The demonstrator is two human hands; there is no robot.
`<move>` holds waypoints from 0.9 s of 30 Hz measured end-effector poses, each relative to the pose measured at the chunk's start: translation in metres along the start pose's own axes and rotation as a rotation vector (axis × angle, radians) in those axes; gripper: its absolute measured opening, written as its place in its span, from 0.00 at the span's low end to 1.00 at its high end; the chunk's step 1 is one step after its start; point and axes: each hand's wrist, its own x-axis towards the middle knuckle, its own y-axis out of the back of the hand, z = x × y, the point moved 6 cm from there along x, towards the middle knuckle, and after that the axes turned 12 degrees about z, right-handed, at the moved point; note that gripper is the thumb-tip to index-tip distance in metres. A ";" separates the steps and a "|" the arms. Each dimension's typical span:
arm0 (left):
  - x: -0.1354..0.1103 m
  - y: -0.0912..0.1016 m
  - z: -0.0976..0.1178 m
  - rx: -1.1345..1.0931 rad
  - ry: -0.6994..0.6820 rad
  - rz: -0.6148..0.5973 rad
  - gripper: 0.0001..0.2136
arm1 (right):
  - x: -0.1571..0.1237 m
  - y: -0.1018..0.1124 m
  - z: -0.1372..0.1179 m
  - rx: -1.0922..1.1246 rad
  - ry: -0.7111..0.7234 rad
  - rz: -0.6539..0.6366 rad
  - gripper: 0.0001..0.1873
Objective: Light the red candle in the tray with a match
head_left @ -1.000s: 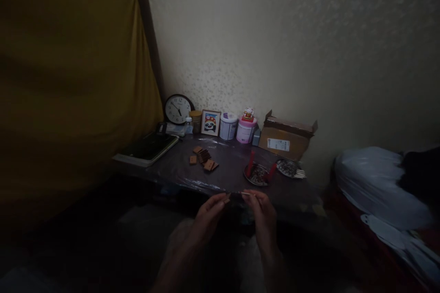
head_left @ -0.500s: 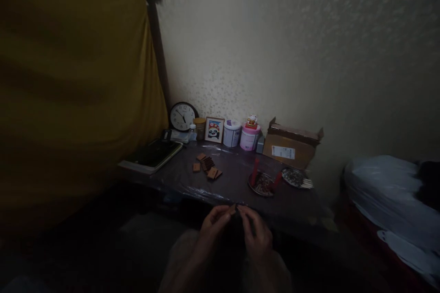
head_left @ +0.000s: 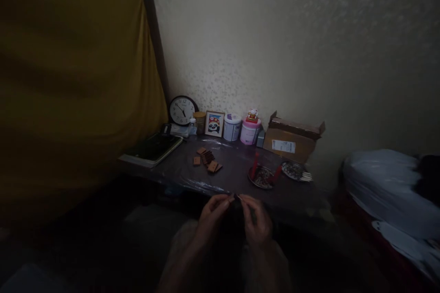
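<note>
Both of my hands are raised close together just in front of the table's near edge, fingertips almost meeting. My left hand (head_left: 213, 213) pinches a small matchbox (head_left: 231, 198), mostly covered by the fingers. Between the thumb and forefinger of my right hand (head_left: 256, 219) is a thin pale matchstick (head_left: 239, 197), its tip at the box; the dim light blurs the detail. Beyond them, several small tan matchboxes (head_left: 212, 166) with dark sides lie in a loose pile. To the right, two red candles (head_left: 255, 165) stand on a plate (head_left: 252, 181) strewn with dark bits.
A second plate (head_left: 292, 170) holds dark bits and pale sticks. Along the wall are a clock (head_left: 183, 111), a framed panda picture (head_left: 214, 124), two tins (head_left: 232, 128), and an open cardboard box (head_left: 288, 137). A notebook (head_left: 154, 149) lies left, beside a yellow curtain (head_left: 85, 78).
The view has tilted slightly, so the table and hands sit a little higher in the picture. The matchbox has turned a little in my left hand; both hands remain close together.
</note>
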 end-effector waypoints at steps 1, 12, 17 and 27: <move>0.000 -0.001 0.000 -0.012 0.000 0.005 0.13 | 0.001 0.000 0.000 0.007 0.005 0.014 0.12; 0.007 0.000 -0.005 -0.021 0.011 0.000 0.13 | 0.007 0.013 0.009 -0.078 -0.111 0.054 0.08; 0.009 -0.006 -0.004 -0.013 -0.027 -0.016 0.13 | -0.004 -0.003 0.029 -0.079 -0.057 -0.127 0.10; 0.005 -0.003 -0.006 0.002 0.012 0.015 0.11 | 0.007 0.014 0.082 -0.159 -0.456 0.128 0.12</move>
